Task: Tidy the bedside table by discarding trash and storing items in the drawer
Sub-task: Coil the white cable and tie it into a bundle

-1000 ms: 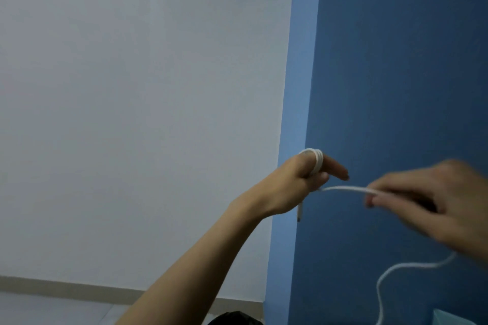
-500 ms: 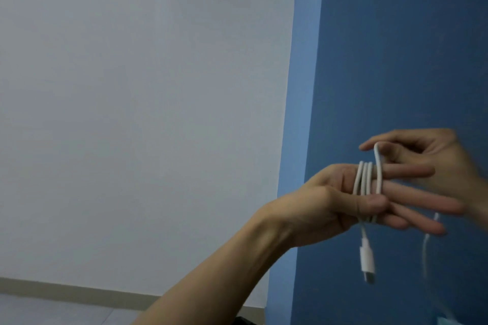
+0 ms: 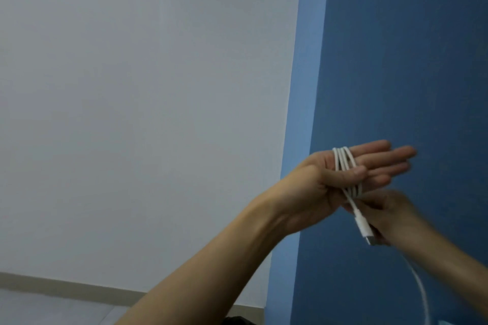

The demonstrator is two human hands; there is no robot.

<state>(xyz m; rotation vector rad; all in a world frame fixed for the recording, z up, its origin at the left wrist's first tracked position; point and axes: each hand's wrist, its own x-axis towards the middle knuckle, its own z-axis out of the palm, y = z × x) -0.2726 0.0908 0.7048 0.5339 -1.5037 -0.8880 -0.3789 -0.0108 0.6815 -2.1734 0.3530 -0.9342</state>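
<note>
Fingers (image 3: 383, 159) of your left hand (image 3: 330, 182) lie straight and together, thumb pinning the cable (image 3: 343, 161) coiled round them, while your right hand (image 3: 393, 216) (grip too blurred to tell) seems to feed slack: finish winding, then find the drawer.

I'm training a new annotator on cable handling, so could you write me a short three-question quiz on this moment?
1. True or false: the white cable is wound around the left hand.
2. Multiple choice: the cable's connector is A) plugged into the wall, B) hanging loose below the loops, C) hidden inside a fist.
3. Fill in: in this view the right hand sits ___ the left hand.

Key: 1 true; 2 B; 3 below.
</note>
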